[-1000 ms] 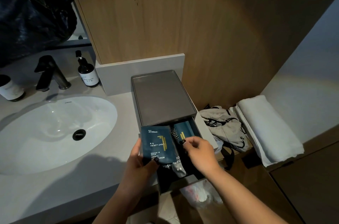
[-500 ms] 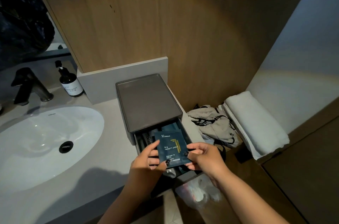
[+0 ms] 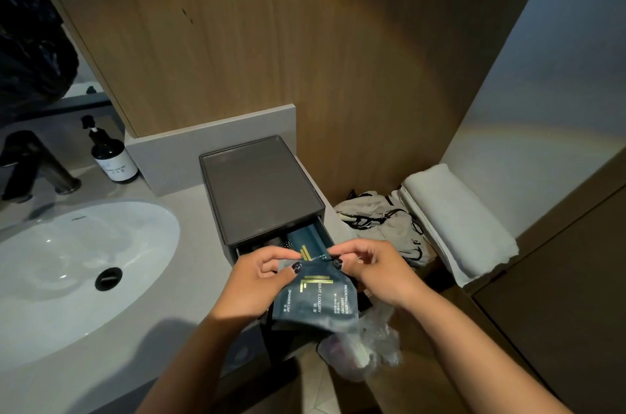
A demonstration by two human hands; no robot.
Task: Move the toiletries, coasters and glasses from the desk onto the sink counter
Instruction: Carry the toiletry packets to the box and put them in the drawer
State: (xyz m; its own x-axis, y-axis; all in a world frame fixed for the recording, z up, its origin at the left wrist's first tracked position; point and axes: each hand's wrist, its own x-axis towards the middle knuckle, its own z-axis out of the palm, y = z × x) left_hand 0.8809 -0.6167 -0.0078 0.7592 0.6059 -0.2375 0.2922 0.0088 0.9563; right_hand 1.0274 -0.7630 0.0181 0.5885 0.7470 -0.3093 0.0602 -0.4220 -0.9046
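Both hands pinch the top edge of a dark blue shower cap packet [image 3: 316, 303] above an open drawer: the left hand [image 3: 257, 281] grips its upper left corner between thumb and curled fingers, and the right hand [image 3: 376, 266] nips the upper right corner the same way. The packet hangs down from the fingertips, gold lettering facing the camera, over the front of the drawer [image 3: 288, 244], where more blue packets lie inside. The drawer belongs to a grey box [image 3: 259, 190] standing at the right end of the sink counter [image 3: 189, 278]. A white basin [image 3: 67, 278] is sunk into the counter to the left, with a dark tap [image 3: 34, 163] and a pump bottle [image 3: 111, 152] behind it. To the right, on a lower ledge, lie a drawstring bag [image 3: 379, 224] and a folded white towel [image 3: 454, 224]. Crumpled clear plastic [image 3: 369, 346] shows below the packet.
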